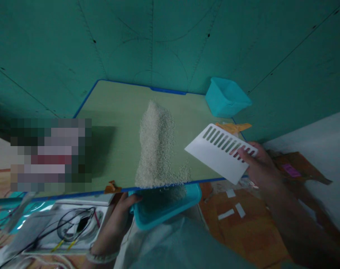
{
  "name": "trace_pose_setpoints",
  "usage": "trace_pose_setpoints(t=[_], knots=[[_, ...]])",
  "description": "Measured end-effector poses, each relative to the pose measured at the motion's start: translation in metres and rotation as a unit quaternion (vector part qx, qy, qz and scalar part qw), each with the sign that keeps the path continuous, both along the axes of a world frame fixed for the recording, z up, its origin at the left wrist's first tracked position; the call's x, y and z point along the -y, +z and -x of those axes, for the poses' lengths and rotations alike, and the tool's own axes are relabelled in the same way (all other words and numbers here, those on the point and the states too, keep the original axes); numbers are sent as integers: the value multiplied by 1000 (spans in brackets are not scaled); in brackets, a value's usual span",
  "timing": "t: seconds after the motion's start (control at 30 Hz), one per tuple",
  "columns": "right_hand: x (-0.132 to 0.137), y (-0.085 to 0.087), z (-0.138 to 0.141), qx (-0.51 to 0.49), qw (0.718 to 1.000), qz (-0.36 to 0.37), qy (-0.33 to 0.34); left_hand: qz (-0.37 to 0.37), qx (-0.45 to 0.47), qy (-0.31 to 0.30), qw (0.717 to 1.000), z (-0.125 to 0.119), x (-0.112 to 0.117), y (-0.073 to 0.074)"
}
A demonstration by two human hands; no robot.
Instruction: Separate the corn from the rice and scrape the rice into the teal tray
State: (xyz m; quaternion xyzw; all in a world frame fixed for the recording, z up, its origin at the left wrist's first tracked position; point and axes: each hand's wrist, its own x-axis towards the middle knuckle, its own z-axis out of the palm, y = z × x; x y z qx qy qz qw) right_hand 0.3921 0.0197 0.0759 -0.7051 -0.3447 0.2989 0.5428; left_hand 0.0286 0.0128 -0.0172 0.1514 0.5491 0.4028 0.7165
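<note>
A long heap of white rice grains [157,145] lies on a pale green board with a blue rim [114,112] and reaches its near edge. My left hand [118,216] grips a turquoise tray [183,207] just under that edge, and some grains lie in it. My right hand [256,164] is closed on a white plastic scraper with a row of slots [217,153], held flat above the board's right side, beside the heap.
A turquoise bin [227,97] stands at the board's far right corner. Teal walls surround the board. A device with cables [71,224] sits at lower left. Brown cardboard with tape strips [242,224] lies at lower right. A blurred patch covers the left.
</note>
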Motion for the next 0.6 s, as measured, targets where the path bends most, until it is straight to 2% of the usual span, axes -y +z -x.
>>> trace_pose_setpoints(t=[0.1, 0.23, 0.4, 0.6], knots=[[8, -3, -6, -9, 1000, -2, -27, 12, -4, -5, 1000, 0, -1, -2], [23, -11, -1, -21, 1000, 16, -10, 18, -2, -16, 1000, -3, -2, -5], [38, -21, 21, -60, 996, 51, 36, 8, 11, -10, 1000, -5, -3, -6], [50, -18, 46, -65, 993, 70, 69, -3, 28, -12, 1000, 0, 2, -16]])
